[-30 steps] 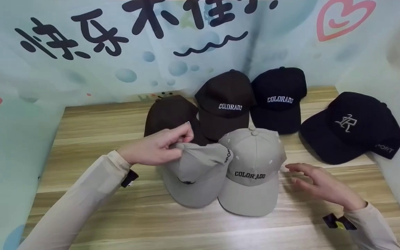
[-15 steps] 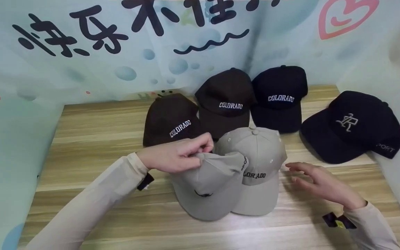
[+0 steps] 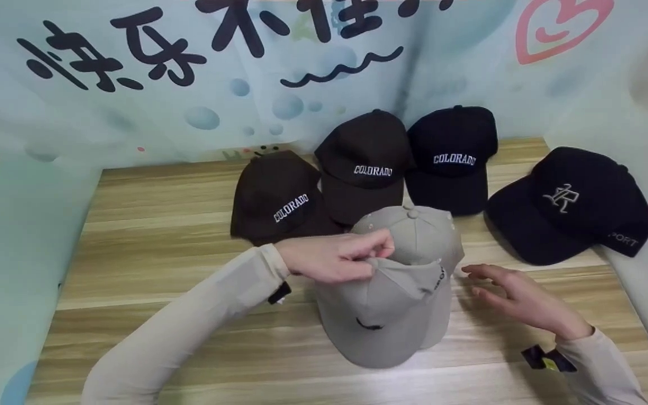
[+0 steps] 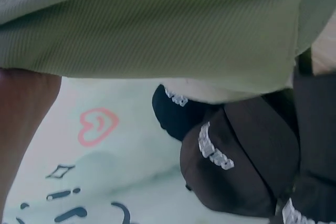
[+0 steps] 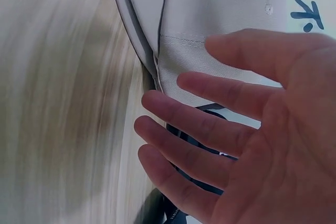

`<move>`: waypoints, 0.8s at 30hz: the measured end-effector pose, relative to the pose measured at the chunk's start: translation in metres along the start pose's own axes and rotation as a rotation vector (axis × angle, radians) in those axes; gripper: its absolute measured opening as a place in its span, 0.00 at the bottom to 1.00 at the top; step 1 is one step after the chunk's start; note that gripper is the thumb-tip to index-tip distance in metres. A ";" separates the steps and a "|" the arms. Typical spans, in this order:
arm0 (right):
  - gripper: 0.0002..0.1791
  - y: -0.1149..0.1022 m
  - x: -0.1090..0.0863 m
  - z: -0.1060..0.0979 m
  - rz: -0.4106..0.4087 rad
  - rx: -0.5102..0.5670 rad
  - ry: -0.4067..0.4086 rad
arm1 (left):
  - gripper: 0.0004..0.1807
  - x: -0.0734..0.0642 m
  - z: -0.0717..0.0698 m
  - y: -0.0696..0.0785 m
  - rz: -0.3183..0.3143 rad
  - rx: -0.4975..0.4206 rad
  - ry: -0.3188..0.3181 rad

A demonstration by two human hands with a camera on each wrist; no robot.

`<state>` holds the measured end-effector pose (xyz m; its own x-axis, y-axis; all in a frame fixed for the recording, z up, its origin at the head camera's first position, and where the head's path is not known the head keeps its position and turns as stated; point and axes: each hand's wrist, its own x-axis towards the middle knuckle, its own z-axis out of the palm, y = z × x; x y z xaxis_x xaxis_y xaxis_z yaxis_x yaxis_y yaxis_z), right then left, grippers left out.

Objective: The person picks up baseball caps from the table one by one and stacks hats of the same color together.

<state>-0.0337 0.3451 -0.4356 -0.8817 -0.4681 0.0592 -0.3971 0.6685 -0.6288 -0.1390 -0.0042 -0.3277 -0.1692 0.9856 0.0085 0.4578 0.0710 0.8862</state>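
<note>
My left hand (image 3: 335, 256) pinches the crown of a grey baseball cap (image 3: 380, 315) with a small dark emblem on its front and lettering on its side. That cap overlaps a second grey baseball cap (image 3: 425, 230) on the table, covering its front lettering in the head view. In the left wrist view, ribbed grey cloth of the gripped cap (image 4: 157, 40) fills the top. My right hand (image 3: 526, 298) is beside the second grey cap's right side, holding nothing. In the right wrist view its fingers (image 5: 199, 124) are spread, close to the grey cap (image 5: 210, 14).
Two dark brown COLORADO caps (image 3: 279, 191) (image 3: 366, 152) and a black COLORADO cap (image 3: 450, 146) stand along the back of the wooden table (image 3: 149, 225). A black cap with an R emblem (image 3: 571, 208) lies at the right. Printed cloth (image 3: 161, 124) hangs behind and at both sides.
My left hand has carried the gripped grey cap right and toward the front, across the other grey cap. The left brown cap's lettering has come into view. My right hand has stayed in place.
</note>
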 end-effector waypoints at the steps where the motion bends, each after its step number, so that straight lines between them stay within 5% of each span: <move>1: 0.19 0.000 0.000 0.000 0.002 0.008 -0.006 | 0.09 0.004 0.001 0.000 -0.002 -0.009 -0.008; 14: 0.19 0.005 -0.002 0.003 -0.046 0.001 0.056 | 0.06 0.050 0.006 -0.015 -0.045 -0.028 -0.011; 21: 0.19 0.004 -0.004 0.000 -0.025 0.023 0.038 | 0.09 0.073 0.004 -0.031 -0.092 -0.131 -0.026; 24: 0.18 0.004 -0.004 -0.003 -0.005 0.046 0.022 | 0.11 0.079 0.002 -0.033 -0.072 -0.084 0.003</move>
<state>-0.0324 0.3517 -0.4356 -0.8852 -0.4585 0.0794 -0.3903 0.6388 -0.6630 -0.1658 0.0712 -0.3573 -0.2020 0.9778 -0.0555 0.3695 0.1285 0.9203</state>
